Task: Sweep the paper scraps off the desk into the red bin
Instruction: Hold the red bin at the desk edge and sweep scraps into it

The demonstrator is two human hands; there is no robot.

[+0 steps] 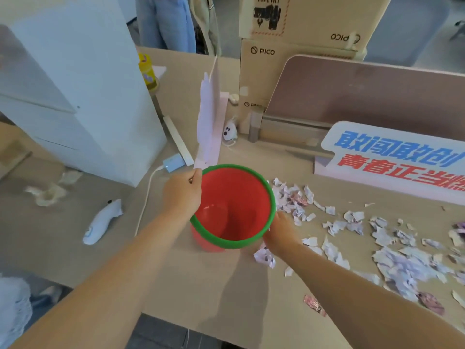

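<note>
A red bin [236, 197] with a green rim stands on the desk at the centre, and its inside shows only bare red plastic. My left hand [182, 192] grips the rim on its left side. My right hand [280, 231] holds the rim at the lower right, fingers partly hidden behind it. Several torn white and pink paper scraps [392, 250] lie spread over the desk [226, 285] to the right of the bin, some touching it near my right hand.
A white sign with blue and red lettering [392, 157] stands behind the scraps. Cardboard boxes [297, 51] and a pink divider [364, 96] are at the back. A white cabinet [75, 91], a white toy [103, 222], a cable with charger [173, 163] and a person's legs [166, 23] are left.
</note>
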